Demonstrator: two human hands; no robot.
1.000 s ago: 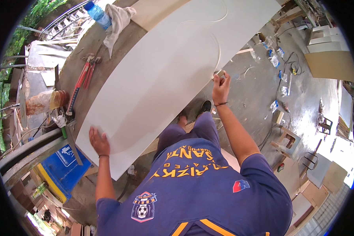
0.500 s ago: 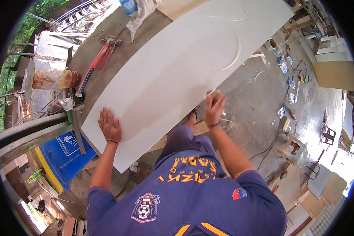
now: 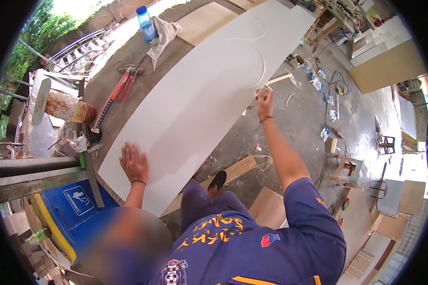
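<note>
A long white panel (image 3: 190, 109) lies slantwise in front of me. My left hand (image 3: 134, 162) rests flat on its near left end, fingers outstretched. At the panel's right edge, my right hand (image 3: 265, 107) is closed around a small block-like tool (image 3: 262, 90). The fingers partly cover this tool, so its exact kind does not show. Just beyond it, a thin pale curled strip (image 3: 263, 71) lies across the panel, and another curl shows farther along.
Red long-handled cutters (image 3: 113, 99), a blue-capped bottle (image 3: 146, 26) and a pale cloth (image 3: 164, 34) lie left of the panel. A blue bin (image 3: 64, 209) stands near left. Right, a wooden plank (image 3: 233, 172), cables, small plastic packets (image 3: 316, 83) and a stool (image 3: 349, 172) occupy the floor.
My right hand has slid farther along the panel's edge, away from me, with the tool. The left hand stays on the panel's near end. The view has shifted.
</note>
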